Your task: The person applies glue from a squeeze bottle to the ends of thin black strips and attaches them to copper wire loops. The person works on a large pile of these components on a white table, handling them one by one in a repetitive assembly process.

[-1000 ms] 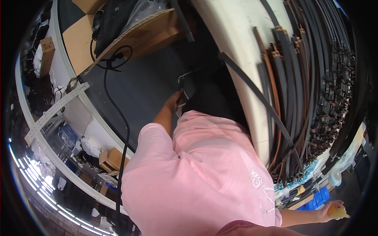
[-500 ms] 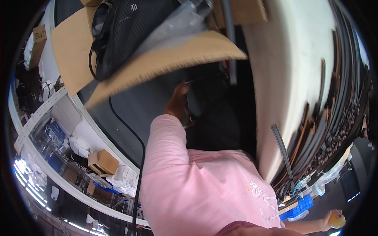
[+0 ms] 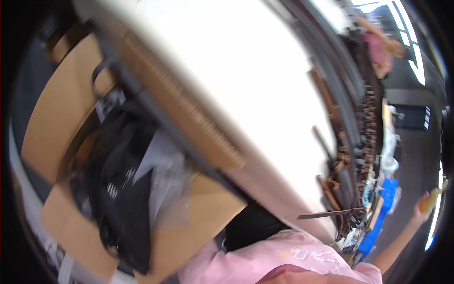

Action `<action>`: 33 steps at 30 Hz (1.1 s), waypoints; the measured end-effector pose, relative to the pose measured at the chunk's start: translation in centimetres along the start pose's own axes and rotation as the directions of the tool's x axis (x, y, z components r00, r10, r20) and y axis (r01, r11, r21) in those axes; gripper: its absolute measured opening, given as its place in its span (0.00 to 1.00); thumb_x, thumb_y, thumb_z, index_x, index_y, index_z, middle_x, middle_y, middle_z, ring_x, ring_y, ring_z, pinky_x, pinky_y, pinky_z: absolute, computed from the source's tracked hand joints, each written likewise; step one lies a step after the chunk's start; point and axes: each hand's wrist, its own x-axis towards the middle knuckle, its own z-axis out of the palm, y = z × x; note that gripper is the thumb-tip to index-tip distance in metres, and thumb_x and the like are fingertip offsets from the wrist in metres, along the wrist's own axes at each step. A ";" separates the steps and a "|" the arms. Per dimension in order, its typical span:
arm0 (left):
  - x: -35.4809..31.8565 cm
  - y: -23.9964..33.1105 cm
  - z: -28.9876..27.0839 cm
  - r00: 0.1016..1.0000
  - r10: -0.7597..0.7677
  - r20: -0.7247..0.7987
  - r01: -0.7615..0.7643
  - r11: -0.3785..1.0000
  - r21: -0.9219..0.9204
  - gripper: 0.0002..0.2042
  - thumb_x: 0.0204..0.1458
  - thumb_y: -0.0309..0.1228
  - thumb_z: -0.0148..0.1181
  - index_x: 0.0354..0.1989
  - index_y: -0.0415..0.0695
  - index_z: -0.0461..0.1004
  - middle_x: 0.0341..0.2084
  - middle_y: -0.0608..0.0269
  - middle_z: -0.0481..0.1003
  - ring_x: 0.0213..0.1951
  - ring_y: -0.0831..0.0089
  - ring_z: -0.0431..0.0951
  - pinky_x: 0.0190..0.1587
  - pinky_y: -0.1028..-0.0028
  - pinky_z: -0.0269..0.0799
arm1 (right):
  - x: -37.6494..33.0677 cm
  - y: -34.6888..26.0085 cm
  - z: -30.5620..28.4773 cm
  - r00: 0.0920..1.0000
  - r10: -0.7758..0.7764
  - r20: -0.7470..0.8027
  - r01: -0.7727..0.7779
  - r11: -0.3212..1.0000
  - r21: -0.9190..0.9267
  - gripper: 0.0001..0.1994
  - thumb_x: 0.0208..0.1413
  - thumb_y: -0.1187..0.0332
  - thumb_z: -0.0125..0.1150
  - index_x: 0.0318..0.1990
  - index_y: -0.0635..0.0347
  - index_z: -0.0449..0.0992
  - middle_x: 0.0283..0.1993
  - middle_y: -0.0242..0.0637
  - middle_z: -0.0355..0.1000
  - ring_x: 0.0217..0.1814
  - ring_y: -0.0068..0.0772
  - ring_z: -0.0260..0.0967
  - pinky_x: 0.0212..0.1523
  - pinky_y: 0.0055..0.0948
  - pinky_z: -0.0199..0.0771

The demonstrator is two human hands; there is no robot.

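My right arm reaches out at the lower right, and my right hand (image 3: 422, 206) is closed round a small yellow thing (image 3: 430, 201), blurred and too small to name. It is held away from the table. My left hand is out of sight; the pink left sleeve (image 3: 201, 262) passes behind an open cardboard box (image 3: 203, 203). Inside that box lie a black mesh-like fabric article (image 3: 125, 189) and crumpled clear plastic (image 3: 172, 182). Blur hides finer detail.
A white tabletop (image 3: 227, 71) runs diagonally beside the box. Dark strips (image 3: 352, 128) and small brown pieces lie along its far side. Blue bins (image 3: 378, 217) stand at the right. Another person in pink (image 3: 376, 49) is at the upper right.
My view has swung round, so the box now sits lower left and the table crosses the middle. My left hand has gone from sight. My right hand appears higher, still holding the yellow thing.
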 end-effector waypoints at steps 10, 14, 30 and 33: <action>-0.8 2.9 1.7 0.999 0.030 -0.017 -0.031 0.997 -0.066 0.20 0.60 0.42 0.53 0.54 0.41 0.74 0.47 0.49 0.78 0.51 0.51 0.79 0.53 0.60 0.74 | -4.1 -4.3 -0.3 0.996 -0.057 -0.066 0.061 0.996 0.066 0.35 0.71 0.44 0.26 0.60 0.67 0.71 0.52 0.53 0.77 0.52 0.53 0.78 0.48 0.44 0.85; -5.8 3.7 1.8 0.972 0.045 -0.230 -0.091 0.977 -0.195 0.19 0.60 0.41 0.53 0.52 0.41 0.75 0.46 0.51 0.79 0.49 0.52 0.80 0.52 0.61 0.75 | -2.4 1.7 -1.5 0.979 0.025 0.201 -0.073 0.969 0.237 0.30 0.71 0.49 0.34 0.60 0.70 0.70 0.54 0.57 0.75 0.53 0.54 0.77 0.49 0.43 0.85; -18.6 18.8 -16.3 0.466 0.883 -0.049 -0.835 0.457 0.306 0.14 0.57 0.31 0.52 0.47 0.44 0.81 0.48 0.48 0.79 0.51 0.54 0.80 0.53 0.57 0.76 | -8.8 18.9 2.1 0.584 0.278 0.763 -0.783 0.440 0.439 0.24 0.66 0.69 0.50 0.67 0.71 0.62 0.60 0.59 0.67 0.51 0.43 0.73 0.47 0.34 0.77; -31.7 23.1 -26.7 0.520 0.851 -0.072 -0.820 0.521 0.238 0.14 0.54 0.29 0.54 0.46 0.42 0.81 0.46 0.45 0.79 0.47 0.50 0.81 0.51 0.56 0.76 | -9.6 21.6 2.2 0.520 0.341 0.783 -0.845 0.339 0.413 0.25 0.66 0.70 0.50 0.68 0.71 0.60 0.60 0.58 0.66 0.52 0.42 0.72 0.48 0.34 0.76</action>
